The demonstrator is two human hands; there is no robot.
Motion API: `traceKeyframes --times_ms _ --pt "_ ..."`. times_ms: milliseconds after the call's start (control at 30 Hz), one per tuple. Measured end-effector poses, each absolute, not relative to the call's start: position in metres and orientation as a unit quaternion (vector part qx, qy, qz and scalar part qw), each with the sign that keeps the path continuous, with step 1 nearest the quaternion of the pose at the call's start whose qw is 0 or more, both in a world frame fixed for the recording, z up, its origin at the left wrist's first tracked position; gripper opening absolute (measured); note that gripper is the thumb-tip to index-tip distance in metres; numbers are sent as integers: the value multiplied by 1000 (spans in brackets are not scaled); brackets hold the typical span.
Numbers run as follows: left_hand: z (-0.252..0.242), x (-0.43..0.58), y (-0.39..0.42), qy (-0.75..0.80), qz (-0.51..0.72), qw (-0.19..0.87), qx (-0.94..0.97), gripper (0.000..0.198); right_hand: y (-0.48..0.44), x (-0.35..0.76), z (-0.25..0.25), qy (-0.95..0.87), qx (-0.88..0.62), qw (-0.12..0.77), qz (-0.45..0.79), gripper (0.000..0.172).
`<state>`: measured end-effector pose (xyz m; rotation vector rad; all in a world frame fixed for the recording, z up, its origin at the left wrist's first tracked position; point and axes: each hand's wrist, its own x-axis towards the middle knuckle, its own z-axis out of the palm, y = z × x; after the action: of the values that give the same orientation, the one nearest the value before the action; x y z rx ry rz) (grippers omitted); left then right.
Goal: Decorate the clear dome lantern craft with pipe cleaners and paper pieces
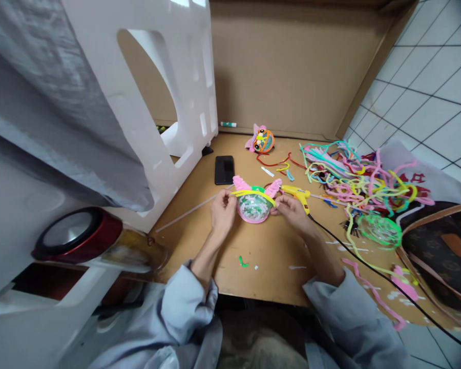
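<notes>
A rounded clear craft piece (252,209) with green and whitish filling, a pink rim and two pink ear shapes sits on the table in front of me. Across its upper part runs a yellow pipe cleaner (263,196). My left hand (223,207) pinches the pipe cleaner's left end, and my right hand (291,211) pinches its right end. Both hands are closed, one at each side of the craft piece. Just behind my right hand lies a yellow glue gun (297,195), its black cord trailing to the lower right.
Right of the glue gun is a heap of colourful pipe cleaners (353,177), beside a brown handbag (441,251). A phone (224,170) and a finished-looking orange and pink craft (262,139) lie behind. A red-lidded jar (100,238) stands left, near a white panel (176,77).
</notes>
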<state>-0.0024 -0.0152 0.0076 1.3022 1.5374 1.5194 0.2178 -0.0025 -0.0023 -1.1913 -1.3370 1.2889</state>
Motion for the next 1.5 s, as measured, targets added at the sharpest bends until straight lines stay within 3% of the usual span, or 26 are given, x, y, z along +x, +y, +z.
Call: traceKeyframes --times_ms 400,767,1133,1500 --pt "-5 -6 -7 574 573 376 448 10 -1 211 -7 -485 -486 462 562 49" --pt "1 -8 2 497 594 590 230 11 -1 210 -12 -485 -472 469 567 43" --pt "-2 -13 5 495 583 619 179 11 -1 202 -12 -467 -481 479 567 21" --pt "-5 -12 6 493 596 608 180 13 -5 191 -8 -437 -514 499 543 15"
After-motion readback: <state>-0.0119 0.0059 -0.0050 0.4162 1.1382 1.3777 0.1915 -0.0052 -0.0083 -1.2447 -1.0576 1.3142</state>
